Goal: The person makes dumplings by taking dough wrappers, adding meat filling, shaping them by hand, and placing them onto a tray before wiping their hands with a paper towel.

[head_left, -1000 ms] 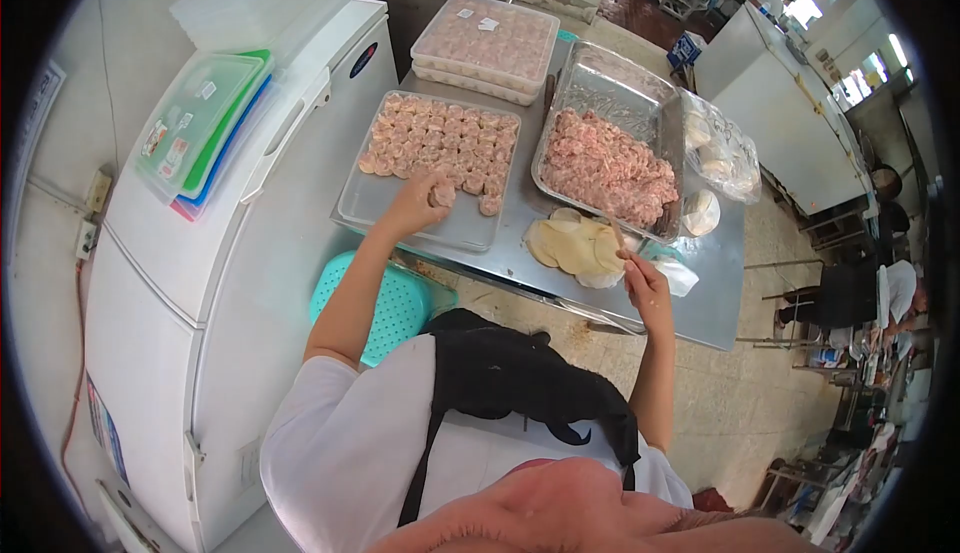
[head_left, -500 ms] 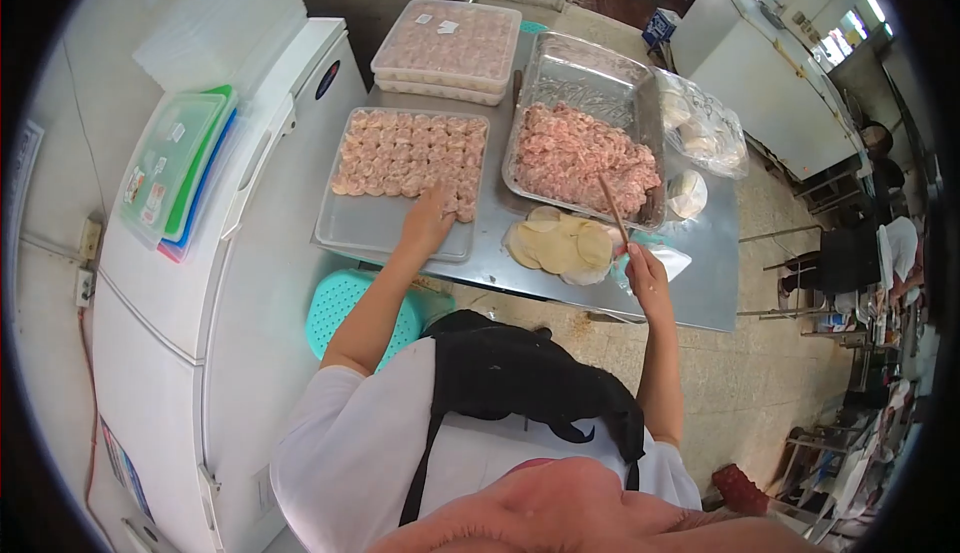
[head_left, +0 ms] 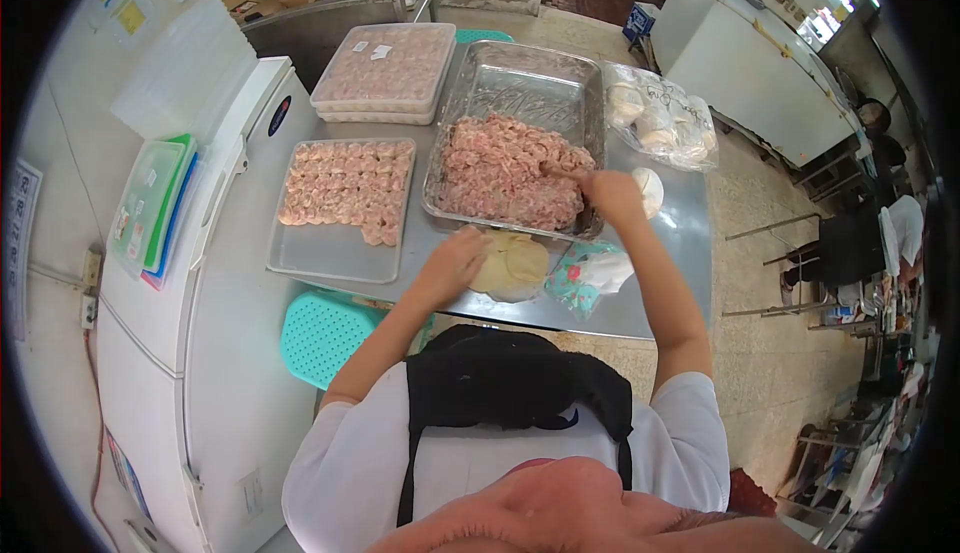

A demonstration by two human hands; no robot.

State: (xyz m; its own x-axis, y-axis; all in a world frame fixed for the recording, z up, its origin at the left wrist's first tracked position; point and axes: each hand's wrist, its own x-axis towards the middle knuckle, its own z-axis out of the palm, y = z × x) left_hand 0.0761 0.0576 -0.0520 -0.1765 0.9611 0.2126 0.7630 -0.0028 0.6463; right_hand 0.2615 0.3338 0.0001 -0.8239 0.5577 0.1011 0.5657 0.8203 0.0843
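My right hand (head_left: 612,193) is closed around a thin wooden stick (head_left: 560,170), whose tip is down in the raw minced meat (head_left: 505,168). The meat lies in the near part of a deep metal tray (head_left: 430,188). At the table's near edge, the fingers of my left hand (head_left: 458,261) are stretched out and touch the left side of a stack of round, pale yellow dough wrappers (head_left: 512,268). Left of that hand, a plastic tray (head_left: 330,261) carries rows of filled dumplings (head_left: 345,188), with its near strip bare.
Stacked lidded boxes (head_left: 385,68) of dumplings stand behind the plastic tray. A bag of white, round packets (head_left: 665,123) and a loose white packet (head_left: 648,191) lie right of the metal tray. A patterned plastic bag (head_left: 585,278) is beside the wrappers. A white freezer (head_left: 235,243) borders the left.
My left hand has left the dumpling tray and moved right to the wrappers. The right hand has reached forward, and the stick has gone into the meat. The view has shifted.
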